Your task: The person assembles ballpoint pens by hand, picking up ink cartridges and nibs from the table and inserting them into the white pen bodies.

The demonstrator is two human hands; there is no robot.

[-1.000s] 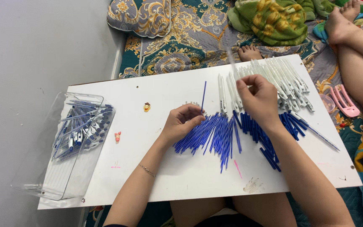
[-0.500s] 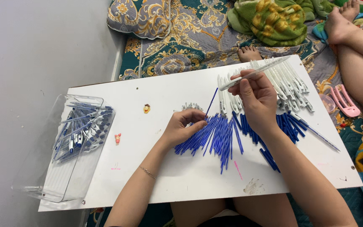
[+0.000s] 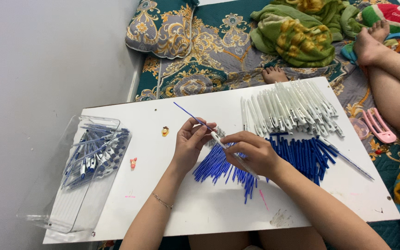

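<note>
My left hand (image 3: 190,141) pinches a thin blue ink refill (image 3: 191,116) that slants up to the left. My right hand (image 3: 252,153) grips a white pen barrel (image 3: 218,139), its open end meeting the refill's lower end. Both hands hover above a pile of blue refills (image 3: 218,167) on the white board (image 3: 200,208). A second heap of blue pen parts (image 3: 302,155) lies to the right, with a row of white pen barrels (image 3: 288,109) behind it.
A clear plastic tray (image 3: 61,203) with several assembled pens (image 3: 93,150) overhangs the board's left edge by the grey wall. Two small stickers (image 3: 165,131) lie on the board. Another person's legs (image 3: 390,88), a pink clip (image 3: 378,125), cushions and blankets lie beyond.
My right hand lifted a white barrel from the row and brought it left and down. My left hand raised a blue refill from the pile to meet it.
</note>
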